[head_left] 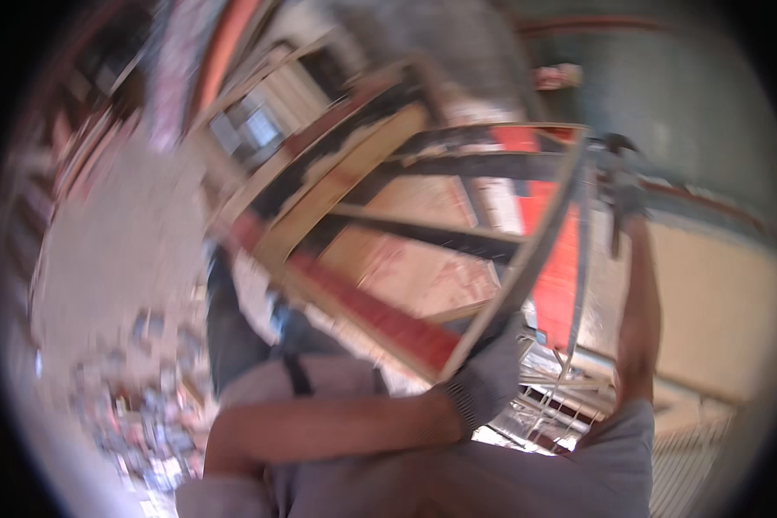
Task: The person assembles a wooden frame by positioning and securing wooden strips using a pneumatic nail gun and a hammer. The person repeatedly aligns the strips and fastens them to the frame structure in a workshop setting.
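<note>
A wooden frame (531,250) with dark and red-painted members and crossbars stands tilted before me. My left hand (492,371), in a grey glove, reaches across my body and is closed on the frame's near right edge. Its fingers are partly hidden behind the wood. My right arm is stretched out at the right, and the gloved right hand (628,197) is closed around a dark tool (617,145) that looks like a hammer. Its head shows above the fist and its handle below. The hammer is beside the frame's far right corner, apart from it. Motion blurs the picture.
A bright red panel (557,268) is behind the frame's right side. Below it is a pale wire rack (548,393). Scattered scraps (151,423) cover the floor at lower left. A tan board (708,302) stands at the right, and timber pieces (82,164) are at far left.
</note>
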{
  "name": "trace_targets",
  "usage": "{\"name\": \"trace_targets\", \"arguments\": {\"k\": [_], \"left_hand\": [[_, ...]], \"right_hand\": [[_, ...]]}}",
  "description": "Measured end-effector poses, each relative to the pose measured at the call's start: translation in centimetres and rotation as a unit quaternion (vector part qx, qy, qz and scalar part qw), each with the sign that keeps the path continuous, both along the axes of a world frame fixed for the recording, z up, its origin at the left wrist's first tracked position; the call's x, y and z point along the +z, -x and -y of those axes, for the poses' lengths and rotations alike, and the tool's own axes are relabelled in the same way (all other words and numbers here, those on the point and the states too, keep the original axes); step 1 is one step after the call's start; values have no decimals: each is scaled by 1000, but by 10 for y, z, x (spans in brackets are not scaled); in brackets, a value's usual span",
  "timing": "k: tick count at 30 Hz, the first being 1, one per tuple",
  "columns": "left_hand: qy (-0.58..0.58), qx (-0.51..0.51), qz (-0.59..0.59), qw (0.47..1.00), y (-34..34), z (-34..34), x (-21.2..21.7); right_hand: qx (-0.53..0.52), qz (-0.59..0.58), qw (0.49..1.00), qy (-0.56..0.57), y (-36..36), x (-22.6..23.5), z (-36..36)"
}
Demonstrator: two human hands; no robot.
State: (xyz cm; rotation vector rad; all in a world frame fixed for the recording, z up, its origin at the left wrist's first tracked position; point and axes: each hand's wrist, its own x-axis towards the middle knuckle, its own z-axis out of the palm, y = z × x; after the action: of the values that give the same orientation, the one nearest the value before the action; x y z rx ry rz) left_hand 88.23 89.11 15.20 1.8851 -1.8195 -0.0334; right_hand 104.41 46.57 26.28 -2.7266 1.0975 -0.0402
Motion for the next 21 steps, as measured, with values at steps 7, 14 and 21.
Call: {"name": "trace_targets", "arguments": {"k": [7, 14, 21], "left_hand": [[52, 68, 48, 995, 27, 1, -20], [345, 172, -216, 897, 59, -14, -60], [396, -199, -716, 539, 37, -38, -106]], "right_hand": [[240, -25, 965, -103, -45, -26, -244], [436, -370, 796, -197, -29, -209, -433], [377, -525, 755, -114, -8, -384, -454]]}}
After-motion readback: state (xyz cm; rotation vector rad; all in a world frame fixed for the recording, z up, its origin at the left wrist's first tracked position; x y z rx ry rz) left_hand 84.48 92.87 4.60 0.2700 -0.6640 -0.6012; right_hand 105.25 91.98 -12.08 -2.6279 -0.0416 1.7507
